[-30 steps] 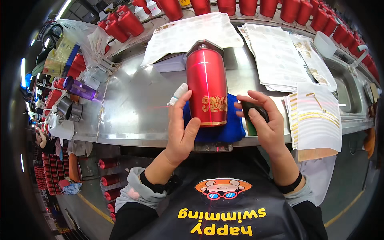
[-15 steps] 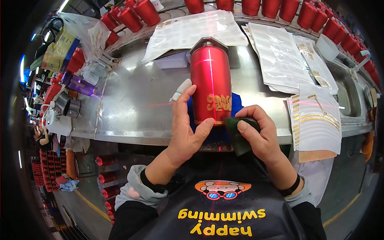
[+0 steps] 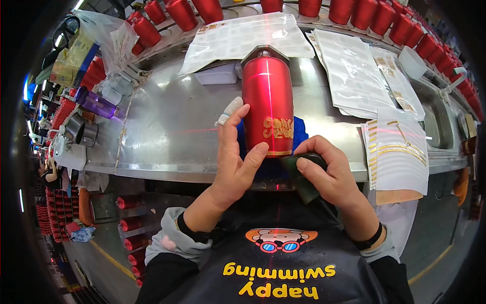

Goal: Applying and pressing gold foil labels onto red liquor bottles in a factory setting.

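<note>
A red bottle lies lengthwise before me, its narrow end in a dark angular holder. Ornate gold lettering runs round its lower part, and a gold line edges its near end. My left hand steadies it, thumb at the near end and fingers along its left side; one fingertip wears a whitish wrap. Pinched in my right hand is a dark green, flat scraper-like piece, by the bottle's near right edge. A blue cloth shows beneath the bottle.
Decal sheets are stacked to the right, and a sheet of gold strips overhangs the table edge. Behind the bottle lie another sheet and a pale plastic box. Red bottles line the far track; a sink is right.
The right hand and scraper have shifted slightly down and right at the bottle's near end. The red bottles on the far track have moved right. The left hand stays on the bottle.
</note>
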{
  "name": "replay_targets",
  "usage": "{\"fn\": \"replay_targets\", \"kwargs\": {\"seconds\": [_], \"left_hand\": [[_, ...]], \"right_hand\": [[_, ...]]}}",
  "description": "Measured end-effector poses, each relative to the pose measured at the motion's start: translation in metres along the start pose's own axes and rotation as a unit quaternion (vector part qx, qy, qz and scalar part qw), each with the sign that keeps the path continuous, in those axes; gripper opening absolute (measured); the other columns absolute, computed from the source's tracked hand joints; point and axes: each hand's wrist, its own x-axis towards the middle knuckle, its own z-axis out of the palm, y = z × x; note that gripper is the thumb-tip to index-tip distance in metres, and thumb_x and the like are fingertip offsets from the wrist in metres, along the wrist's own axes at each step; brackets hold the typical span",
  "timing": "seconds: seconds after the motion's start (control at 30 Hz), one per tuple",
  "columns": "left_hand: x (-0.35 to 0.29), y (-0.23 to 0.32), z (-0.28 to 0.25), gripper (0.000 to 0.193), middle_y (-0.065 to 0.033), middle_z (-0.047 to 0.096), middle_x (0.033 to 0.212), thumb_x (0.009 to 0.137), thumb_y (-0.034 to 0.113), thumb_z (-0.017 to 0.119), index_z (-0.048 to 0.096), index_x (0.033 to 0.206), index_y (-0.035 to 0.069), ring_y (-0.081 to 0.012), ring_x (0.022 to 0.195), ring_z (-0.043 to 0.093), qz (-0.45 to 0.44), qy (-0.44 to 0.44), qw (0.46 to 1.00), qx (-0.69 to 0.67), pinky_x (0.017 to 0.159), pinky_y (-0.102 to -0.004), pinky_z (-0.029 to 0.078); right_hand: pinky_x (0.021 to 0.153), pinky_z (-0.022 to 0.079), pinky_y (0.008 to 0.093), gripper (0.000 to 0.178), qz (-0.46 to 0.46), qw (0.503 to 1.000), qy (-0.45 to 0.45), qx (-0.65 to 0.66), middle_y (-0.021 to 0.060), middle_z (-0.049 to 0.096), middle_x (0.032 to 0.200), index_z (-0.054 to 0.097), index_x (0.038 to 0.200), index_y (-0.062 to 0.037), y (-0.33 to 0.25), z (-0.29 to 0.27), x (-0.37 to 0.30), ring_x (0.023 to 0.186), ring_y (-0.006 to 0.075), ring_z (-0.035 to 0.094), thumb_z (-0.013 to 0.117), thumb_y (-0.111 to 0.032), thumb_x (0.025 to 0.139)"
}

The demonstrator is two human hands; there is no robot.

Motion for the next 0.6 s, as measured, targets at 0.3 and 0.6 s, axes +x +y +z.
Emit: {"fn": "replay_targets", "kwargs": {"seconds": [0.3, 0.6], "left_hand": [[-0.0004, 0.0021, 0.0003, 0.063, -0.0201, 0.036, 0.140, 0.088, 0.019, 0.064, 0.035, 0.140, -0.001, -0.0319, 0.132, 0.033, 0.007, 0.005, 1.000, 0.019, 0.112, -0.0395, 0.022], [-0.0010, 0.0015, 0.0026, 0.066, -0.0204, 0.036, 0.139, 0.088, 0.022, 0.066, 0.033, 0.140, -0.001, -0.0314, 0.132, 0.033, 0.004, 0.008, 1.000, 0.008, 0.111, -0.0403, 0.024]], "right_hand": [[0.072, 0.047, 0.0272, 0.016, 0.006, 1.000, -0.002, 0.016, 0.0079, 0.062, 0.084, 0.058, 0.098, 0.0010, -0.0002, 0.0021, 0.0017, 0.079, 0.0123, 0.057, 0.060, -0.012, 0.088], [0.070, 0.046, 0.0259, 0.016, -0.007, 1.000, 0.015, 0.025, 0.0062, 0.061, 0.082, 0.057, 0.099, 0.0013, 0.0001, 0.0039, 0.0024, 0.076, 0.0104, 0.056, 0.060, -0.011, 0.089]]}}
